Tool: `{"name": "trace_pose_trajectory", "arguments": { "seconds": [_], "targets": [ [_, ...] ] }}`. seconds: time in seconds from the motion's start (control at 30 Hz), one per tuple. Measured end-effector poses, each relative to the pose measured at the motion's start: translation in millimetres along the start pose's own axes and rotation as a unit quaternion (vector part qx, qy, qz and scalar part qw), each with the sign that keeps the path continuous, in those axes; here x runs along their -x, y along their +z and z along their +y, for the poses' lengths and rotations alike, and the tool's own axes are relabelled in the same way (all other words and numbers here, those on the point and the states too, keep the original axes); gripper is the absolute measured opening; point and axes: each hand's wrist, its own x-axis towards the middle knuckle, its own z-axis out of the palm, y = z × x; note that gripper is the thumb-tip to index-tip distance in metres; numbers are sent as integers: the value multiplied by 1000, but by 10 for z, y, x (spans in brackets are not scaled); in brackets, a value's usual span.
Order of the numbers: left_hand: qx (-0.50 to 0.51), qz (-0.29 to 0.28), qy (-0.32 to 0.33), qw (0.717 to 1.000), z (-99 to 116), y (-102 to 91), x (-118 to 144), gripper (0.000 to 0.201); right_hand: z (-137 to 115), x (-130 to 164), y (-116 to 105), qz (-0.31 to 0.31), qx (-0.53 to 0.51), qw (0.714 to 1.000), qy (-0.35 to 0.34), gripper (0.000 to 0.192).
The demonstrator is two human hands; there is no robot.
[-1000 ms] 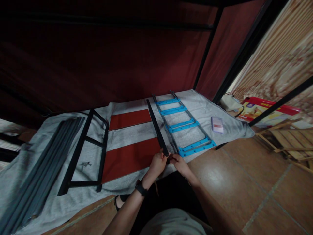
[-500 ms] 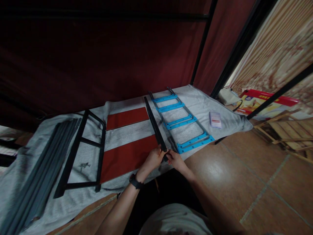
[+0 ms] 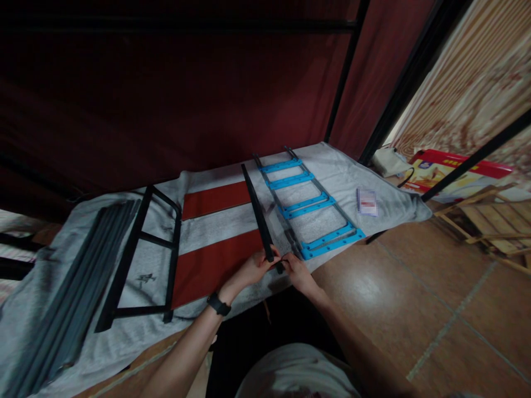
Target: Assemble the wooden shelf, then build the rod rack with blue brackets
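A long black bar [image 3: 256, 210] lies across a grey cloth [image 3: 265, 221] and runs away from me. My left hand [image 3: 253, 271] grips its near end, with a black watch on the wrist. Just to the right, my right hand [image 3: 295, 272] pinches a small dark piece against that same end. Two red panels [image 3: 215, 262] lie under and left of the bar. A ladder-like frame with blue rungs [image 3: 309, 207] rests right of it.
A black rectangular frame [image 3: 141, 260] and a bundle of grey rods [image 3: 78, 282] lie at the left. A small packet [image 3: 367, 200] sits at the cloth's right. Wooden slats and a red box [image 3: 452, 177] are on the tiled floor. A dark red wall stands behind.
The bar's near end has shifted slightly left with my left hand. My right hand stayed at the bar's end. The view has dipped a little.
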Motion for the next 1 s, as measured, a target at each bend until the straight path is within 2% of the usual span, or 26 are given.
{"name": "trace_pose_trajectory", "arguments": {
  "seconds": [0.2, 0.43, 0.73, 1.0],
  "targets": [
    [-8, -21, -9, 1000, -5, -3, -20, 22, -3, -12, 47, 11, -40, 999, 11, 17],
    [10, 2, -20, 1000, -34, 28, 56, 23, 79, -41, 47, 3, 3, 1000, -4, 17],
    [39, 17, -29, 999, -68, 55, 30, 21, -46, -94, -60, -49, 91, 994, 23, 21],
    [27, 25, -29, 999, -10, 66, 76, 19, -2, -30, -58, -28, -33, 999, 1, 13]
  ]
}}
